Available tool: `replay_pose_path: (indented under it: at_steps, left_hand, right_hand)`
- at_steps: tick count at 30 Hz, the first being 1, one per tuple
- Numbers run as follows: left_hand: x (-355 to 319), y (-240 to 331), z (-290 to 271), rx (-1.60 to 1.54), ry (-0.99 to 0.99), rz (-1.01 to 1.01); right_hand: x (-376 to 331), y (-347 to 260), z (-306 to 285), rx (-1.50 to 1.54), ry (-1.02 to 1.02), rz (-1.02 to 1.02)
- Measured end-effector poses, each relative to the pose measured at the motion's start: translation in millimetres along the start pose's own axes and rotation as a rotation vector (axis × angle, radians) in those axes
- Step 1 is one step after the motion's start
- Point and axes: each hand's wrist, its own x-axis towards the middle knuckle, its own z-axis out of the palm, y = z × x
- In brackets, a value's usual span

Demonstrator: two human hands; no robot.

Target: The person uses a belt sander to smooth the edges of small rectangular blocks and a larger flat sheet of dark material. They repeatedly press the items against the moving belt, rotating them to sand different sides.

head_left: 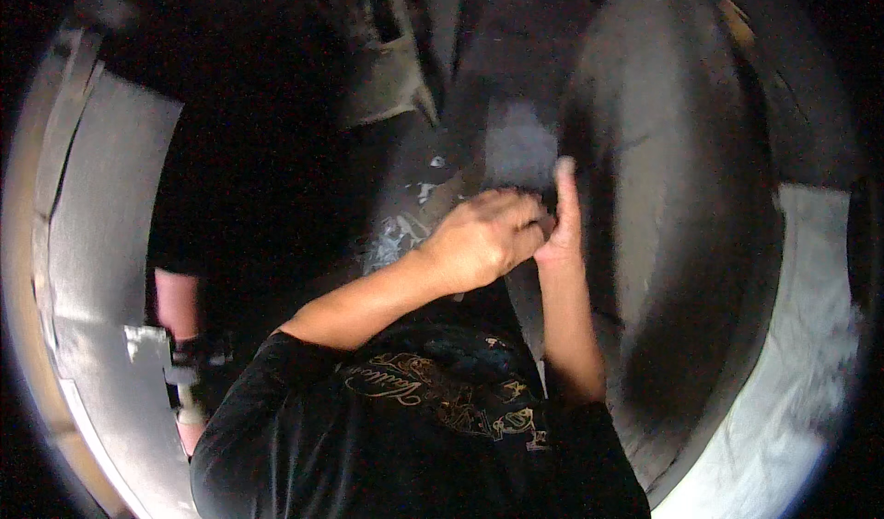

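Note:
My left hand [483, 238] is curled into a fist in front of a dark curved metal panel [663, 197]. Anything inside the fist is hidden. My right hand [562, 210] touches the left fist's right side, seen edge-on, with one digit stretched upward against the panel. No object shows in it. Just above both hands is a dull grey patch [520, 146] on the dark metal. Both bare forearms rise from my black printed T-shirt [433, 408] at the bottom.
Another person in dark clothes [249, 151] stands at the left, one forearm [175, 303] hanging beside a grey curved sheet [101, 243]. Pale flakes [396, 238] lie on the dark ground. A light rough surface [801, 353] lies at the right.

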Motion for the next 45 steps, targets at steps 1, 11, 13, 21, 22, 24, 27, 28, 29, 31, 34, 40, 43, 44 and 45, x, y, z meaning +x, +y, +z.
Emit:
replay_pose_path:
  at_steps: [1, 11, 13, 21, 22, 24, 27, 28, 29, 31, 34, 40, 43, 44, 45]
  left_hand:
    - [-17.1, -4.8, 5.9, 0.061, -0.004, -0.007]
    - [-110.6, -59.9, -28.5, -0.899, 0.864, -1.169]
    - [-143.5, -60.6, -27.4, -0.926, 1.071, -1.13]
    - [-271.7, -41.4, -42.9, -1.206, 1.485, -1.022]
    - [-276.2, -37.8, -45.8, -1.219, 1.506, -1.053]
    - [-279.2, -31.1, -48.9, -1.188, 1.599, -1.047]
    - [-279.0, -22.3, -50.8, -1.191, 1.657, -0.87]
    - [-279.4, -19.7, -50.4, -1.233, 1.705, -0.795]
    - [-280.4, -17.1, -50.3, -1.273, 1.753, -0.719]
    - [-283.6, -11.5, -50.9, -1.248, 1.777, -0.7]
    - [-289.6, -1.7, -54.2, -1.11, 1.72, -0.865]
    - [-299.1, 14.6, -67.3, -1.096, 1.825, -0.723]
    - [-304.7, 20.1, -72.6, -1.038, 1.873, -0.729]
    - [-306.7, 22.3, -74.0, -1.013, 1.897, -0.755]
    - [-309.4, 24.5, -74.5, -1.018, 1.899, -0.741]
  right_hand:
    - [13.2, 8.4, 2.7, -0.183, 0.074, 0.085]
    - [70.8, 65.5, 43.3, -0.811, -0.476, 0.26]
    - [76.7, 87.6, 53.5, -0.509, -0.498, 0.471]
    - [87.1, 137.6, 94.3, -0.945, -0.642, 0.443]
    - [86.8, 137.5, 101.6, -0.931, -0.623, 0.408]
    - [84.4, 143.1, 115.8, -0.862, -0.634, 0.376]
    - [65.2, 183.9, 123.8, -0.975, -0.614, 0.384]
    - [56.6, 198.3, 123.2, -1.214, -0.685, 0.35]
    - [49.1, 210.3, 122.9, -1.454, -0.686, 0.362]
    - [38.0, 229.5, 125.8, -1.923, -1.0, -0.12]
    - [27.2, 234.5, 133.7, -1.91, -1.141, -0.45]
    - [7.9, 249.7, 144.0, -1.278, -0.977, 0.488]
    - [1.7, 256.5, 142.8, -1.149, -0.963, 0.791]
    - [0.1, 258.6, 143.3, -1.038, -0.996, 0.824]
    - [-1.9, 259.7, 143.6, -1.054, -1.006, 0.811]
